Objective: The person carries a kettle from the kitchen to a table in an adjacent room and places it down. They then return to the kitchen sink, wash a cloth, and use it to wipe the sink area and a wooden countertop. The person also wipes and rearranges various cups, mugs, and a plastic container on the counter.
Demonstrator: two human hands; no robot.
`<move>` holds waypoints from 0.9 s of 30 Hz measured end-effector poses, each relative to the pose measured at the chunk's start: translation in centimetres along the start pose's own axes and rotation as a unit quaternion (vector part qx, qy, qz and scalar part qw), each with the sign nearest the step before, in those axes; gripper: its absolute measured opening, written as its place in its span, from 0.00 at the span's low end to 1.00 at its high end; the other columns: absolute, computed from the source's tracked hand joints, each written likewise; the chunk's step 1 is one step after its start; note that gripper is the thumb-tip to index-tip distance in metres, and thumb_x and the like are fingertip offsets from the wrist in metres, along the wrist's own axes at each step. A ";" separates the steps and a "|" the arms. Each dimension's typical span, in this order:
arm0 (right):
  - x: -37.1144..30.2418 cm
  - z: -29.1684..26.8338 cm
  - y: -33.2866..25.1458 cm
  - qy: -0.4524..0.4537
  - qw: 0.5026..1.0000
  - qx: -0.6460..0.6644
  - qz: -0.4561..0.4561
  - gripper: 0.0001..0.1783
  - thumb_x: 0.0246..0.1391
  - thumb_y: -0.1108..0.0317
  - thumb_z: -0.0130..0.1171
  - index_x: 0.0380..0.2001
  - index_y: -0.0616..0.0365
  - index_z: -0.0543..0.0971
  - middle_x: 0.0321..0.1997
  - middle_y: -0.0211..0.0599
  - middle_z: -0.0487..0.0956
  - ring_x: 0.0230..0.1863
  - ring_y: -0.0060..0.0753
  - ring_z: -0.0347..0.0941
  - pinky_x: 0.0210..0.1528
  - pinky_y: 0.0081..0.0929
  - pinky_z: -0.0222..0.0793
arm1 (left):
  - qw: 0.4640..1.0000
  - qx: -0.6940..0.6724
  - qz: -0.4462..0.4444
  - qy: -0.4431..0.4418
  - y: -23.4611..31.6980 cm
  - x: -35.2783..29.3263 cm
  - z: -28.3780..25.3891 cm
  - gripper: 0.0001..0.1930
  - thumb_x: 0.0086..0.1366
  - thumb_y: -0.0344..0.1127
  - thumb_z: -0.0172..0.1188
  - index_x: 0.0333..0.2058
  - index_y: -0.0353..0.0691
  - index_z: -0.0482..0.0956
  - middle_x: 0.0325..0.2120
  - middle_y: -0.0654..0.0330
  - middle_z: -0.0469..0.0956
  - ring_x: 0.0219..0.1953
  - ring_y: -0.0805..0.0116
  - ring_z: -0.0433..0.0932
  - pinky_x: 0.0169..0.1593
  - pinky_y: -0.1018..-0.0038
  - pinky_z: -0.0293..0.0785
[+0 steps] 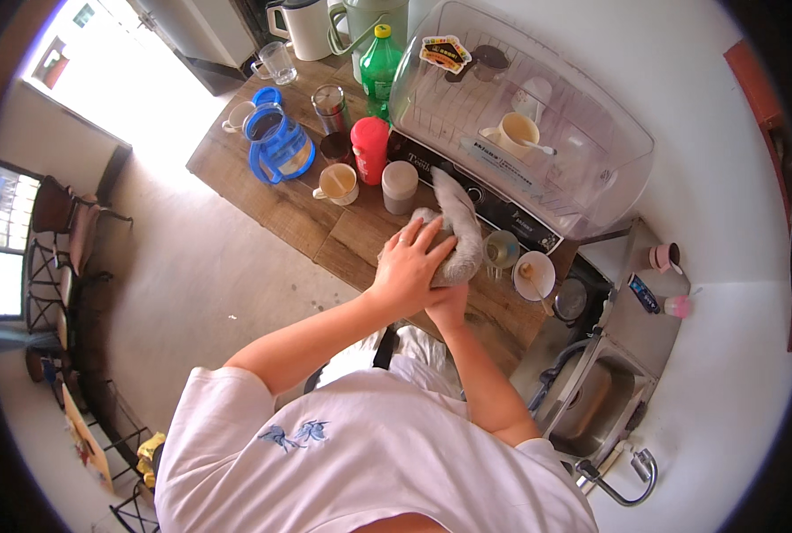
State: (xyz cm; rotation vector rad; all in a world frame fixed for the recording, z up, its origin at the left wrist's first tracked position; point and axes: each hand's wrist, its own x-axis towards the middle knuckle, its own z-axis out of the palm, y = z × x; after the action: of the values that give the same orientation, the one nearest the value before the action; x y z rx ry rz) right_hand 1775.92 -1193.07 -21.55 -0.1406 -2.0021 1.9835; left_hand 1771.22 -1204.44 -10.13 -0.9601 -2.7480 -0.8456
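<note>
A: Quick, biggest first. Setting?
B: Wooden counter, with a clear-covered dish rack on it. Rack's my landmark.
A: Step?
B: Looks like wiping or drying with the grey cloth, in front of the rack, on the person's side. Probably something's inside; fingers cover it, can't tell what.
A: Next move calls for?
B: My judgement: steady support from below while the upper hand rubs or turns, clear of the rack's front.
A: Hands?
B: Together at the bundle. Left hand clamped over it, fingers spread; right hand underneath, fingers hidden, can't tell its grip.
A: Cloth versus hands?
B: Between them, bulging past the left fingers toward the rack.
A: Smallest?
B: Glass mug, just before the rack's front.
</note>
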 end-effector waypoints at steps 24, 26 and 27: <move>-0.1 -1.9 0.2 -0.050 0.992 -0.110 -0.024 0.54 0.29 0.66 0.79 0.61 0.58 0.59 0.58 0.44 0.67 0.58 0.42 0.67 0.61 0.35 0.64 | 0.808 -0.392 -0.439 -0.006 -11.7 -7.0 17.0 0.32 0.68 0.59 0.46 0.46 0.29 0.77 0.43 0.44 0.79 0.49 0.49 0.76 0.53 0.65 0.70; -0.4 -2.7 -1.1 -0.066 0.990 -0.124 0.000 0.55 0.27 0.66 0.79 0.61 0.57 0.60 0.58 0.43 0.67 0.58 0.42 0.67 0.61 0.35 0.64 | 0.848 -0.190 -0.482 -0.109 -11.6 -6.2 16.1 0.34 0.63 0.64 0.50 0.37 0.29 0.79 0.36 0.37 0.79 0.42 0.36 0.76 0.45 0.58 0.73; -1.2 -3.3 -1.5 -0.072 0.992 -0.105 0.026 0.57 0.24 0.67 0.80 0.62 0.57 0.59 0.60 0.44 0.66 0.60 0.40 0.65 0.63 0.36 0.62 | 0.871 -0.134 -0.459 -0.113 -10.7 -5.4 15.0 0.30 0.63 0.60 0.51 0.39 0.31 0.79 0.41 0.41 0.78 0.48 0.42 0.75 0.52 0.56 0.69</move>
State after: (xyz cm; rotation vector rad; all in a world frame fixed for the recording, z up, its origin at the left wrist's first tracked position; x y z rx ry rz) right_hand 1778.25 -1190.30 -20.31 -0.1004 -2.3202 1.8557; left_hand 1770.18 -1206.22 -29.21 0.3716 -3.3291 -1.3024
